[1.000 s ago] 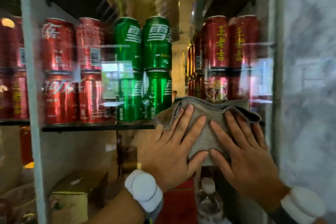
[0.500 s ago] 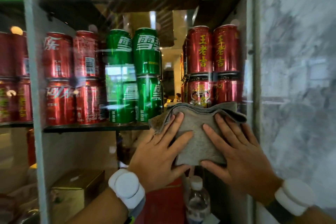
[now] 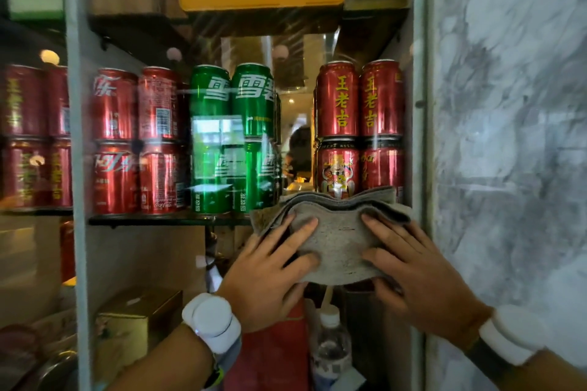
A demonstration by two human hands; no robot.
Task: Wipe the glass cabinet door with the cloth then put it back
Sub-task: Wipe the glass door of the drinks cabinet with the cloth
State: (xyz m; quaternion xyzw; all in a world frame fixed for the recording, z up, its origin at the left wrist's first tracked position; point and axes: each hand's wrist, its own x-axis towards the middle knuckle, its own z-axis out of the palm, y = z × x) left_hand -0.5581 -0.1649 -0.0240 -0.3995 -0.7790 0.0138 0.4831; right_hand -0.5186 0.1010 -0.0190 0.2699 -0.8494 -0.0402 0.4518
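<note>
Flanking cloth (image 3: 336, 241): cans (image 3: 338, 98), marble wall (image 3: 508, 136).

The cloth (image 3: 336, 241) looks matt, nubbly grey fabric — folded thick. The glass cabinet door (image 3: 133, 247) is smooth and reflective; behind it, glossy metal cans (image 3: 338, 98). The wall (image 3: 508, 136) resembles polished marble.

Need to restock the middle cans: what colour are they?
Green cans with white lettering, seen in the head view.
</note>
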